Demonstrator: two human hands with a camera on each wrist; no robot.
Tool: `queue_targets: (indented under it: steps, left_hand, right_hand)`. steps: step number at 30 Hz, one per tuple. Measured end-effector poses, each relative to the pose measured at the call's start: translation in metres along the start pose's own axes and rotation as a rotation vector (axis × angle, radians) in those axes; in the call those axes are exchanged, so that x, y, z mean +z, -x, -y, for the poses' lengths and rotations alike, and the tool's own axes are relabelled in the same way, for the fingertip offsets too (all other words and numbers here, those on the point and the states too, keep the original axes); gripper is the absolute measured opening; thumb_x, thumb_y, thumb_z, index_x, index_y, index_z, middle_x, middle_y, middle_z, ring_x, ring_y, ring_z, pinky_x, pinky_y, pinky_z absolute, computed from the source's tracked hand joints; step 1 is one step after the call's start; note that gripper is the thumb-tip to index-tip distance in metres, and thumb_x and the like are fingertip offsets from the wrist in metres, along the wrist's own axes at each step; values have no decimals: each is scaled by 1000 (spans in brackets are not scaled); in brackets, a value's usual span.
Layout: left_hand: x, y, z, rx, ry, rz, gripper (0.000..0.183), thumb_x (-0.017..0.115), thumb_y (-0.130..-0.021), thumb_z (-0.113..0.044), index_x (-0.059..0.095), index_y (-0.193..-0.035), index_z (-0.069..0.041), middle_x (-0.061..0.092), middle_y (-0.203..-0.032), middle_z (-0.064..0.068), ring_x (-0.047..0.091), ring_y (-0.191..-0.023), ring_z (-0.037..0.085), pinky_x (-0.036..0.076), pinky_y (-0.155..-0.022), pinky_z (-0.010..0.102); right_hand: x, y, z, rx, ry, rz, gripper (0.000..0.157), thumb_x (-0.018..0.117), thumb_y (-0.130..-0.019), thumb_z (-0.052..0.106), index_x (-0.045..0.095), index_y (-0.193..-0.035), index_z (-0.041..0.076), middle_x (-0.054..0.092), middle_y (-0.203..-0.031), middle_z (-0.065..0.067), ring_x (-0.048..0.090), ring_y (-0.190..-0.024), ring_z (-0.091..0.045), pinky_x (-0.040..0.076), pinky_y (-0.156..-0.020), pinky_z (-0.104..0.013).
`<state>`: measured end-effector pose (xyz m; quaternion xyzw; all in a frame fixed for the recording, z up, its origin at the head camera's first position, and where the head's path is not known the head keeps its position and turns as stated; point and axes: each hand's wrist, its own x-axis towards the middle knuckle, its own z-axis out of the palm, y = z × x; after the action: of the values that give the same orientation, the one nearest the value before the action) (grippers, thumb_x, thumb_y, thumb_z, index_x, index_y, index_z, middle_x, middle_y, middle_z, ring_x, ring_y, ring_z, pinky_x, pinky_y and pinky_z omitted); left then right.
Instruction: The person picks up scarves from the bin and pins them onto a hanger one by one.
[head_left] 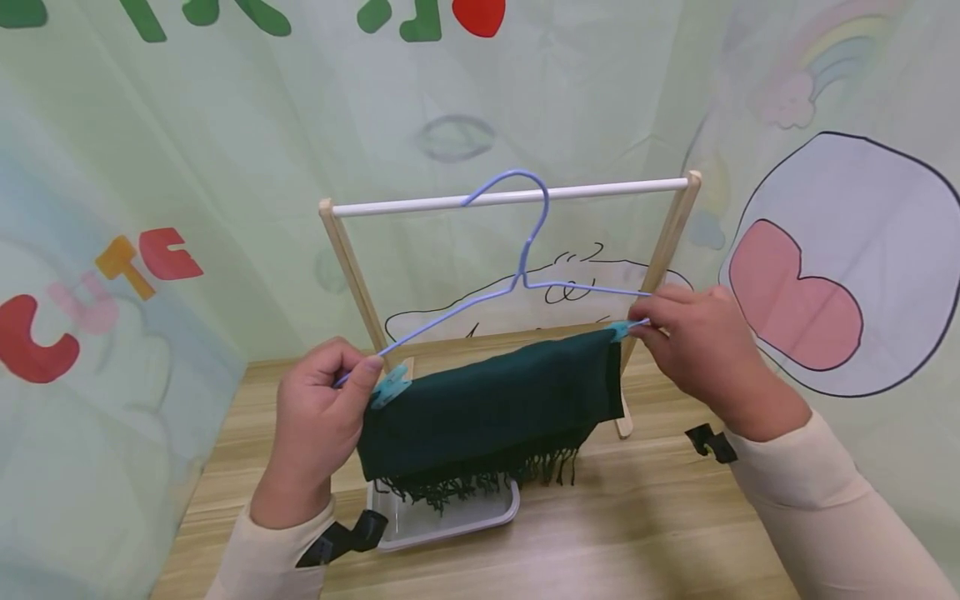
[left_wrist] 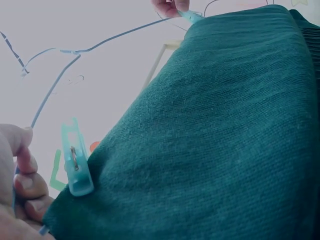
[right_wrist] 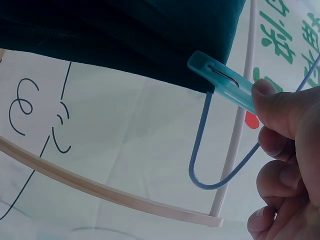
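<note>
A dark green fringed scarf point(head_left: 487, 404) hangs folded from the lower part of a blue wire hanger point(head_left: 450, 312). Near the scarf's left end is one light-blue clothespin point(left_wrist: 77, 160); another clothespin point(right_wrist: 222, 80) is on its right corner. My left hand point(head_left: 318, 417) grips the hanger's left corner, beside the left clothespin. With thumb and fingers my right hand point(head_left: 693, 350) pinches the end of the right clothespin, close to the hanger's right end. In the head view the hanger's hook overlaps the white rod point(head_left: 615, 191); whether they touch I cannot tell.
Behind the hanger stands a rack with wooden posts point(head_left: 352, 271) and that white rod across the top. A shallow white tray point(head_left: 450, 527) lies on the wood-grain table point(head_left: 600, 533) below the scarf. Printed curtains point(head_left: 225, 125) surround the table.
</note>
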<state>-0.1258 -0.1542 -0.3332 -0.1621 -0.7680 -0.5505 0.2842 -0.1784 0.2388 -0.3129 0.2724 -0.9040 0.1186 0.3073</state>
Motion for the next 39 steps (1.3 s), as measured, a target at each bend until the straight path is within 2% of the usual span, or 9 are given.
queue_targets:
  steps: [10,16,22,27,29,31,34,37,39]
  left_hand:
    - [0,0,1,10,-23,6,24,69,-95,7,64,-75,-4,45,-68,-2,42,-63,12,34,-55,28]
    - [-1,0,3,5,-23,7,23,70,-94,8,64,-75,-4,45,-68,-2,43,-64,12,34,-55,27]
    - [-1,0,2,-14,-25,14,24,70,-95,6,65,-75,-5,46,-69,-2,43,-64,13,34,-56,28]
    - [-2,0,1,-28,-36,16,23,70,-96,5,65,-76,-6,47,-69,-2,44,-65,13,35,-56,28]
    - [-2,0,1,-32,-33,17,24,70,-96,5,65,-75,-6,47,-69,-2,44,-65,13,35,-56,28]
    - [-1,0,2,-32,-25,20,24,70,-96,5,65,-75,-6,47,-68,-3,44,-65,13,35,-56,28]
    - [-1,0,4,-15,-5,32,25,70,-95,7,64,-74,-6,47,-68,-3,44,-64,12,35,-55,29]
    - [0,0,6,12,10,48,25,70,-94,8,63,-74,-5,47,-68,-2,44,-64,12,35,-55,29]
    - [1,0,6,23,19,57,26,70,-94,9,62,-74,-5,47,-68,-2,44,-63,12,35,-54,30]
  right_hand:
    - [1,-1,2,-28,29,24,26,91,-80,10,79,-103,11,74,-89,-5,61,-65,-24,30,-61,-37]
    - [-2,0,1,-20,-25,41,35,91,-80,10,79,-113,10,74,-92,-7,75,-77,-26,40,-63,-44]
    - [-3,5,-1,-5,-59,54,43,91,-80,11,78,-121,9,72,-92,-8,75,-80,-27,47,-67,-49]
    - [-4,9,-4,48,-109,26,42,93,-78,13,79,-118,8,68,-87,-3,63,-73,-20,47,-62,-38]
    - [-5,10,-5,86,-141,-8,37,91,-80,13,79,-115,7,65,-85,-3,53,-73,-17,43,-60,-31]
    - [-6,11,-6,136,-187,-40,33,88,-84,12,78,-116,7,66,-89,-4,51,-78,-16,42,-64,-28]
    - [-6,11,-8,191,-258,-62,31,82,-90,10,75,-120,5,69,-99,-9,57,-90,-20,44,-75,-30]
    - [-4,12,-8,226,-319,-31,26,75,-96,10,74,-121,5,71,-107,-10,59,-102,-23,45,-84,-37]
    - [-3,14,-8,249,-352,0,18,71,-99,10,76,-116,6,70,-106,-7,57,-101,-20,46,-83,-36]
